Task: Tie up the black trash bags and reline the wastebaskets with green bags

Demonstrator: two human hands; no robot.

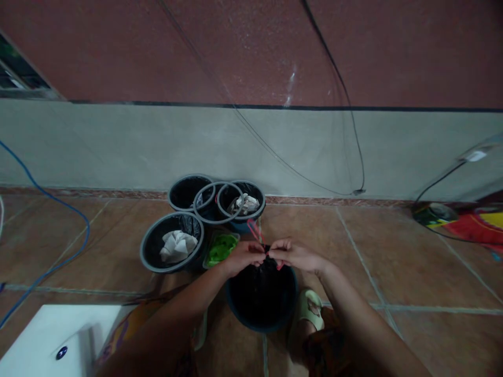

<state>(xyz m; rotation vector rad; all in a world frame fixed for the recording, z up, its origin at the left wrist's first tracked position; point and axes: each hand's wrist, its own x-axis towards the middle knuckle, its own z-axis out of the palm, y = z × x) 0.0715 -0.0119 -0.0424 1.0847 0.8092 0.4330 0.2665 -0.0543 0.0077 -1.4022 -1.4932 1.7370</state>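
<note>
In the head view, the person bends over a dark bin (262,329) on the tiled floor (396,251), in front of the floor's edge along the wall (157,141). A black bag (262,275) lines this bin, its top gathered into a narrow neck above the mouth. The left hand (244,257) and the right hand (296,255) meet there, fingertips almost touching. Both have their fingers closed in a pinch on the gathered top, where a red string (257,234) loops up beyond the fingers and a short end shows under the right hand. Which strand each hand grips cannot be made out.

Left of this bin stands a grey-rimmed bin (172,266) with crumpled white paper (178,246) inside. Between the two sits a clear container (207,259) with something bright green in it. Nearer the floor's wall edge are a back-left bin (183,193) and a back-right bin (257,213), the latter holding crumpled paper; a grey ring (214,222) overlaps their rims. A pale shoe (310,309) is just beside the dark bin on its right. A blue cable (84,222) curves along the floor's left side, near a white box (39,335).
</note>
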